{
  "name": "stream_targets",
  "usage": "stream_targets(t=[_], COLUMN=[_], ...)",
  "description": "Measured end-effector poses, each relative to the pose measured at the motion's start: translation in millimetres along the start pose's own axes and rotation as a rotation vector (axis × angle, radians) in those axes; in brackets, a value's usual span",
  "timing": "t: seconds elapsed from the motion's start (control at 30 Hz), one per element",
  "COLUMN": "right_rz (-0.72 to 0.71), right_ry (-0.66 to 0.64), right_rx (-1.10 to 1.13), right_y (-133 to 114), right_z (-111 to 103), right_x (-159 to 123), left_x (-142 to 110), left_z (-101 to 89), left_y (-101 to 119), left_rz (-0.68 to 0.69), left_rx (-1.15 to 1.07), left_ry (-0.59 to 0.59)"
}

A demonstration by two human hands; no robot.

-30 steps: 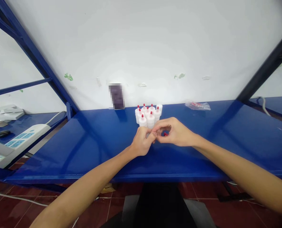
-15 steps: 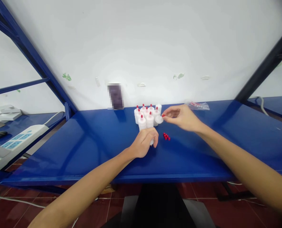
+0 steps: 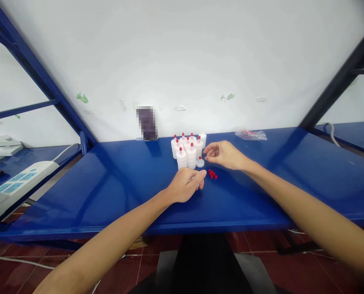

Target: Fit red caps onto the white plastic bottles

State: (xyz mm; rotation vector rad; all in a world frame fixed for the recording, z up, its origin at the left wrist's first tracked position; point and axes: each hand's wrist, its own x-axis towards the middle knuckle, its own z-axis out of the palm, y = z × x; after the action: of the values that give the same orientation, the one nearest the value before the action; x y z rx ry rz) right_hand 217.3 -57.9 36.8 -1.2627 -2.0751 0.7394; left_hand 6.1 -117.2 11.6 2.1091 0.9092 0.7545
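My left hand [image 3: 186, 184] is closed around a white bottle, mostly hidden by the fingers, just in front of a cluster of white squeeze bottles [image 3: 191, 158] with red tips. Beside the cluster on the right, a white nozzle lid [image 3: 200, 163] with a red tip cap stands upright on the table. My right hand [image 3: 223, 155] hovers just right of that lid, thumb and fingers apart, with nothing seen between them. Several small red caps [image 3: 212, 174] lie in a loose pile between the two hands.
The blue table [image 3: 123, 196] meets a white wall. A plastic bag [image 3: 251, 135] with red bits lies at the back right. A blurred dark rectangle [image 3: 147, 123] stands by the wall. A power strip [image 3: 23, 181] is at the far left, beyond the blue frame post [image 3: 84, 143].
My right hand has let go of the nozzle lid, which now stands on the table by the bottles. My left hand's thumb has shifted, while the hand stays in about the same place.
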Motion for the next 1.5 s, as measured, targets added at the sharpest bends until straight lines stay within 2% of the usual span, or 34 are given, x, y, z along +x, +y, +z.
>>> stream_targets(t=[0.13, 0.23, 0.3, 0.43, 0.57, 0.7, 0.87, 1.0, 1.17, 1.33, 1.43, 1.5], right_rz=[-0.072, -0.219, -0.312, -0.420, -0.488, -0.522, -0.583, -0.623, -0.631, -0.595, -0.569, -0.535], right_ry=[0.051, 0.092, 0.062, 0.003, 0.086, 0.140, 0.160, 0.163, 0.205, 0.187, 0.213, 0.292], right_rx=[0.094, 0.229, 0.286, 0.292, 0.221, 0.152, 0.177, 0.108, 0.102, 0.120, 0.148, 0.171], right_y=[-1.3, -18.4, -33.0, -50.4, -49.9, -47.1, -45.7, -46.2, -47.4, -47.4, -46.3, -43.6], right_z=[-3.0, 0.9, 8.9, 30.0, 39.2, 38.4, 40.8, 43.1, 44.8, 46.2, 39.0, 29.5], right_x=[-4.1, -16.5, -26.9, -40.5, -42.2, -41.7, -41.3, -41.1, -41.4, -40.8, -39.4, -36.9], left_x=[0.0, 0.3, 0.6, 1.0, 2.1, 3.3, 2.9, 2.1, 2.8, 3.7, 4.7, 5.5], left_z=[0.1, -1.2, -2.1, -3.1, -4.4, -7.0, -10.7, -11.6, -9.4, -5.8, -4.5, -4.8], left_y=[-0.4, -3.3, -5.5, -8.0, -8.1, -7.5, -4.2, -2.2, -3.8, -6.0, -9.1, -11.3], left_rz=[0.003, -0.035, -0.038, 0.030, 0.049, 0.033, -0.032, -0.039, -0.021, -0.021, -0.014, -0.057], left_rx=[-0.017, -0.145, -0.235, -0.323, -0.321, -0.248, -0.092, -0.083, -0.081, -0.100, -0.181, -0.233], left_ry=[0.079, 0.174, 0.206, 0.185, 0.183, 0.179, 0.135, 0.108, 0.157, 0.192, 0.240, 0.289])
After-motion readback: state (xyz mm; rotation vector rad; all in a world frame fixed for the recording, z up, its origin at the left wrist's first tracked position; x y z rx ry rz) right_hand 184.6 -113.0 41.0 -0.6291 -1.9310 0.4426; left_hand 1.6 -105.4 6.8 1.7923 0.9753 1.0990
